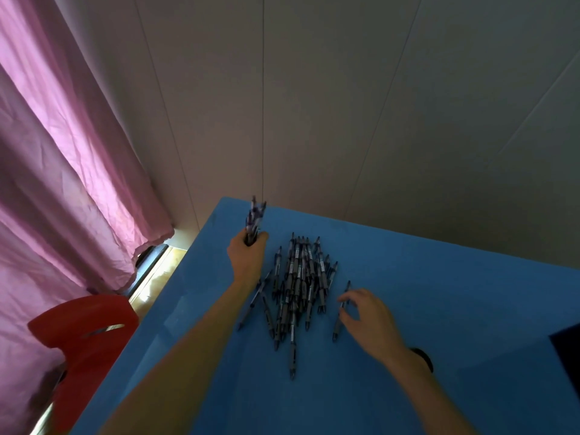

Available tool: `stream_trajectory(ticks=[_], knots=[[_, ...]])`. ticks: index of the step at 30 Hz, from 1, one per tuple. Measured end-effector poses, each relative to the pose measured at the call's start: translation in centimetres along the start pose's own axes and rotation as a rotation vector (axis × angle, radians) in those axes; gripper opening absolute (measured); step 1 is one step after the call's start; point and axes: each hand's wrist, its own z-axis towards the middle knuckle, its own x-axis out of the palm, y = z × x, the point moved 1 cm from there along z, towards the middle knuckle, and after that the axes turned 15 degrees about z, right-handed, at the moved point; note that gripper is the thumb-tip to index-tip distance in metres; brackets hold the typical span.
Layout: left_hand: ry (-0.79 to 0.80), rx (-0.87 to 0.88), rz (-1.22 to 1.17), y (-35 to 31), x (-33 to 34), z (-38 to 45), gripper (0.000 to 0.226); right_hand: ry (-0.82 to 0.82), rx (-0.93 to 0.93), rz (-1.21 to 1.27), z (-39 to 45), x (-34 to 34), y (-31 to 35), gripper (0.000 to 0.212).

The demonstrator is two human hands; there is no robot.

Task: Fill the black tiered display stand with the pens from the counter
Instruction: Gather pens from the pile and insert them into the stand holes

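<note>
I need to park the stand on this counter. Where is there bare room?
The blue counter is bare right of the right hand, up to the wall, and in the near stretch between the forearms. It is crowded mid-counter: the pile of dark pens lies between the left hand, gripping a bundle, and the right.
</note>
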Motion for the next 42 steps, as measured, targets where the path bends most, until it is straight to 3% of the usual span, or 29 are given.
stream_trajectory(ticks=[3, 12, 17, 25, 32, 42], knots=[[-0.092, 0.043, -0.052, 0.3, -0.4, -0.4, 0.037, -0.019, 0.007, -0.001, -0.1, 0.1, -0.2, 0.023], [-0.05, 0.16, 0.002, 0.9, -0.6, -1.2, 0.027, -0.055, -0.044, 0.038, 1.0, 1.0, 2.3, 0.023], [0.045, 0.13, 0.164, 2.1, -1.1, -0.3, 0.027, -0.052, -0.045, 0.018, 1.0, 1.8, 3.0, 0.024], [-0.095, 0.095, -0.095, 0.7, -2.5, 0.8, 0.037, -0.047, -0.05, -0.003, 0.4, 2.3, 2.3, 0.02], [-0.193, 0.002, -0.085, 1.6, -2.9, 1.6, 0.043, -0.061, -0.047, 0.024, -0.1, 3.0, 2.0, 0.019], [-0.124, -0.071, -0.052, 4.8, -3.3, 1.3, 0.03, -0.075, -0.056, 0.046, 0.0, 3.5, 2.1, 0.017]])
